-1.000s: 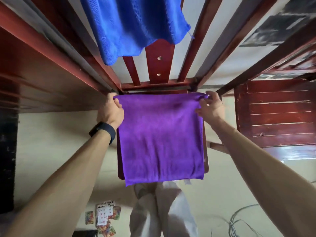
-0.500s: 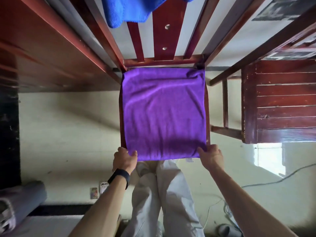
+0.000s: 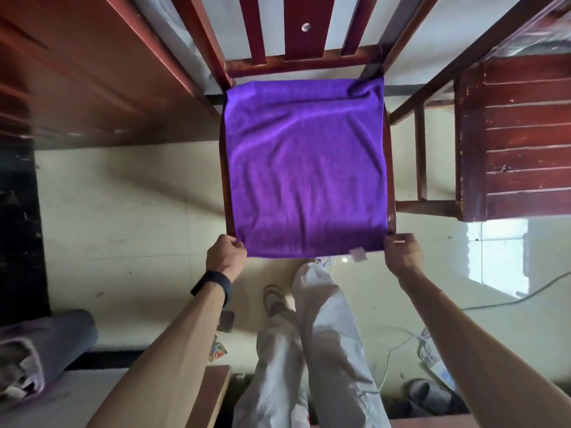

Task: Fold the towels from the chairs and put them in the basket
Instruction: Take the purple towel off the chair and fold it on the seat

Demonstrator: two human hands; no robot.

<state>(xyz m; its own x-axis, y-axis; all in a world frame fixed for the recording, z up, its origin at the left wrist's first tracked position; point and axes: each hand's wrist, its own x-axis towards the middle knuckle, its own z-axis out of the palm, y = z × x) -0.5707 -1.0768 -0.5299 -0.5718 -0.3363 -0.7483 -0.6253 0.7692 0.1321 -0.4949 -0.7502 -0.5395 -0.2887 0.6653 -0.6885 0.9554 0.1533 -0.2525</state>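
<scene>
Towel: purple towel (image 3: 306,168), spread flat over the chair seat in the middle of the view; bunched crease at its 1 o'clock corner, small white tag (image 3: 358,254) on its near edge toward 5 o'clock.
Chair: red-brown wooden chair (image 3: 225,180), only thin strips of seat rim showing at the towel's 9 and 3 o'clock sides; back slats rising toward 12 o'clock.
Left hand: left hand (image 3: 225,256) at the towel's 7 o'clock corner, fingers curled and pinching that corner; black wristband (image 3: 213,287) just behind it.
Right hand: right hand (image 3: 401,253) at the towel's 5 o'clock corner, thumb and fingers pinched on that corner, just beside the tag.
Near edge: stretched straight between the two hands.
Legs: pale trousers (image 3: 309,350) at 6 o'clock, one shoe (image 3: 275,299) on the floor below the towel's near edge.
Second chair: slatted wooden seat (image 3: 519,140) at 3 o'clock, just beside the first chair.
Floor: pale tiles (image 3: 123,211); rolled grey mat (image 3: 55,341) at 8 o'clock, playing cards (image 3: 217,350) near the left forearm, cable (image 3: 509,299) at 4 o'clock, dark slipper (image 3: 429,396) at 5 o'clock.
</scene>
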